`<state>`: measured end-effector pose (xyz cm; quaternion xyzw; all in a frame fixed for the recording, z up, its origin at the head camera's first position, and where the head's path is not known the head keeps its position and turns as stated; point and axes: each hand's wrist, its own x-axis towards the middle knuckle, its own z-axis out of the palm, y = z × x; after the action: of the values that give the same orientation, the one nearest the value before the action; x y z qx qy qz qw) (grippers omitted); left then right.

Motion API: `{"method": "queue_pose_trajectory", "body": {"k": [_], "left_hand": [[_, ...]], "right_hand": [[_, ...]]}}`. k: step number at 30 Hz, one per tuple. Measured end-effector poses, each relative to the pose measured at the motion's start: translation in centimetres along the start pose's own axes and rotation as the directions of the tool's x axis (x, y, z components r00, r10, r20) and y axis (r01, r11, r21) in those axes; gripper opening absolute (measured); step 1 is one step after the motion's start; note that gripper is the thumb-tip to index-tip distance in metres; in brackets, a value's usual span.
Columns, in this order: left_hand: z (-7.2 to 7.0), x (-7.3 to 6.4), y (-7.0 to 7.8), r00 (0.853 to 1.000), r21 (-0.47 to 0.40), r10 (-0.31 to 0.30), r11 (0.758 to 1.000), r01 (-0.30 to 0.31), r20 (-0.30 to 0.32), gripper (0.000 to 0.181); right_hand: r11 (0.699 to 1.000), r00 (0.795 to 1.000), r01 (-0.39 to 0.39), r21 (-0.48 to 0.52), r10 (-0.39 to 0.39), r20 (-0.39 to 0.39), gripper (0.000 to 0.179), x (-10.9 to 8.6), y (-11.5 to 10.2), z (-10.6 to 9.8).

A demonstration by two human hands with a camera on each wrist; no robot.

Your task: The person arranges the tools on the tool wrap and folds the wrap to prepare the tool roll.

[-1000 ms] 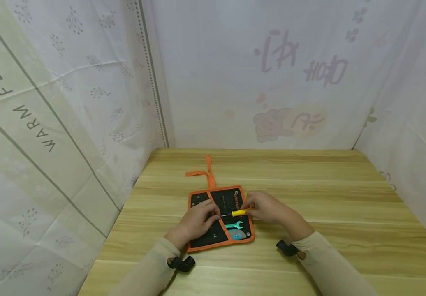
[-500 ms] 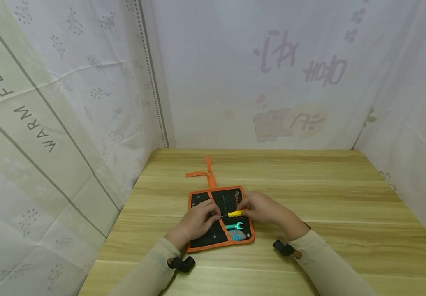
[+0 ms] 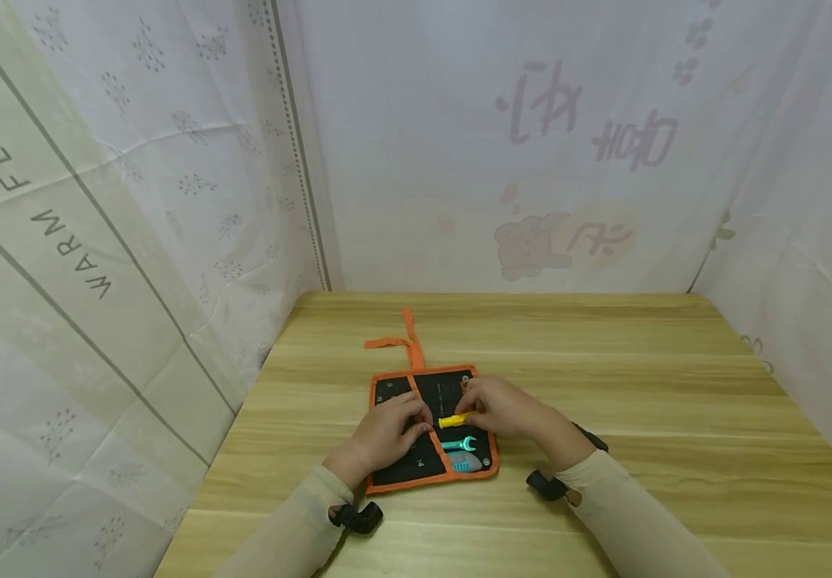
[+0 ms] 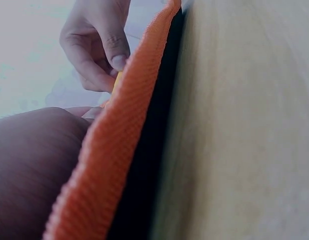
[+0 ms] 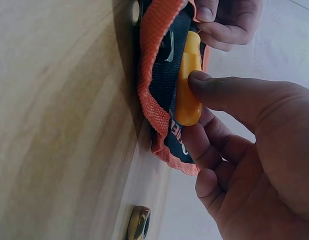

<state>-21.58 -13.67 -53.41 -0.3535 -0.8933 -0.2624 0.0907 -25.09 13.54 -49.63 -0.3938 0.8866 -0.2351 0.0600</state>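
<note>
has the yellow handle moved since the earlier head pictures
Yes: the yellow handle has moved left, toward the left hand, judged against the green wrench in the pouch.

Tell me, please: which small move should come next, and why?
Perhaps the right grip should gently push the yellow handle toward the orange band: it pinches the handle, whose front end points at the left grip, which holds the band, and the handle lies short of that band.

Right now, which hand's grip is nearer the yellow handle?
Right. The right hand's grip is on the yellow handle, thumb against its side; the left hand's grip is at the orange pocket edge, just past the handle's front end.
</note>
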Motion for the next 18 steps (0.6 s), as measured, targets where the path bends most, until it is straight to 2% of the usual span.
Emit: {"method": "queue_pose_trajectory", "body": {"k": [9, 18], "left_hand": [[0.13, 0.03, -0.04, 1.000, 0.006, 0.000, 1.000, 0.000, -0.008, 0.005], [0.21, 0.11, -0.09, 1.000, 0.013, 0.009, 1.000, -0.009, -0.006, 0.004]], "right_hand": [[1.000, 1.000, -0.026, 0.001, 0.026, 0.018, 0.013, 0.09, -0.11, 0.13], [1.000, 1.000, 0.010, -0.006, -0.010, 0.021, 0.011, 0.47, -0.37, 0.18]]}}
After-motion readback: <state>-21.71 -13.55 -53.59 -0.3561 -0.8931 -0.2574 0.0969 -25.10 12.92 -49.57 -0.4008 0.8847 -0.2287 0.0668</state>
